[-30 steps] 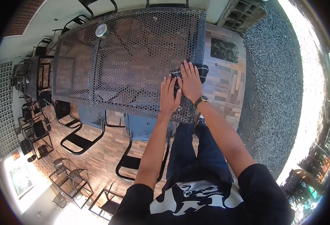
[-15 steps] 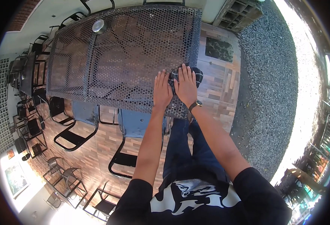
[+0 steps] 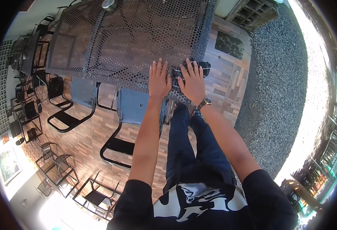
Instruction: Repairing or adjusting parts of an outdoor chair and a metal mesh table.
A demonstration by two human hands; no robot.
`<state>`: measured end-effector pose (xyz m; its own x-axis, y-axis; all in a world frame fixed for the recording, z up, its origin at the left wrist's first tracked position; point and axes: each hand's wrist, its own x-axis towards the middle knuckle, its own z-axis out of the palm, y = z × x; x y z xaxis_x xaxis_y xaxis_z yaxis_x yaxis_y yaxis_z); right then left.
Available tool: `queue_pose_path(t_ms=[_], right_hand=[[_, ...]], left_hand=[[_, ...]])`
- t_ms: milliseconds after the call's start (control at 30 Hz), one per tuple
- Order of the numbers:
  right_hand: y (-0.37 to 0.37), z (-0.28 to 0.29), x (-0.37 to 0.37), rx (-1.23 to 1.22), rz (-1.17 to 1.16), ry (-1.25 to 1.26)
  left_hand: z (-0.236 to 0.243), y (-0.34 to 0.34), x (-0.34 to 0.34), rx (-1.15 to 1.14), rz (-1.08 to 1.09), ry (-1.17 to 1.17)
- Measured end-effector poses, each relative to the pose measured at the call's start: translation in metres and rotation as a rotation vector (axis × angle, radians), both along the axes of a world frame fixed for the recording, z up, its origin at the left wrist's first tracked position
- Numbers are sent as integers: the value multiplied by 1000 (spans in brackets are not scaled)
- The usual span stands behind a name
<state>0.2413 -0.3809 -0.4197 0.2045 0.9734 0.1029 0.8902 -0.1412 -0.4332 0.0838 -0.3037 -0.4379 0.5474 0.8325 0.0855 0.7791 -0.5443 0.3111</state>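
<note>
My left hand [image 3: 159, 79] lies flat on the brown perforated metal table [image 3: 137, 30], fingers extended, just left of a black cloth with white check lines [image 3: 204, 69]. My right hand [image 3: 191, 82], with a dark watch on the wrist, is spread flat over that cloth near the table's right corner; part of the cloth is hidden under it. A small silver round tin [image 3: 109, 4] sits farther back on the tabletop.
Blue-grey metal chairs [image 3: 136, 107] with black tube frames stand along the table's near edge. More chairs and tables [image 3: 57, 159] are at the left. Tiled floor [image 3: 226, 76] meets gravel [image 3: 275, 88] on the right, below a concrete block [image 3: 249, 15]. My legs [image 3: 180, 145] are beneath me.
My left hand has shifted left, widening the gap from my right hand, which stays on the cloth. The table, tin and chairs appear higher in the picture as the view has moved.
</note>
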Motion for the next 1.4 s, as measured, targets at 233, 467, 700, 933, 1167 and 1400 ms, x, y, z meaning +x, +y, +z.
queue_pose_path(t_ms=[233,467,700,933,1167,1400], right_hand=[[-1,7,2,-8,-59,-11],[-23,-7,-26,-30,-111,-53],[-9,-8,-28,-25,-209,-129],[-42,-6,-51,-5,-180,-40],[-22,-6,-42,-17,-255,-134],[-35,-5,-50,-9,-212,-90]], left_hand=[[5,-4,-23,-22,-93,48],[8,-3,-21,-38,-110,134],[2,2,-17,95,-250,218],[-1,4,-24,13,-220,120],[2,1,-17,-1,-223,125],[0,4,-19,-7,-209,90]])
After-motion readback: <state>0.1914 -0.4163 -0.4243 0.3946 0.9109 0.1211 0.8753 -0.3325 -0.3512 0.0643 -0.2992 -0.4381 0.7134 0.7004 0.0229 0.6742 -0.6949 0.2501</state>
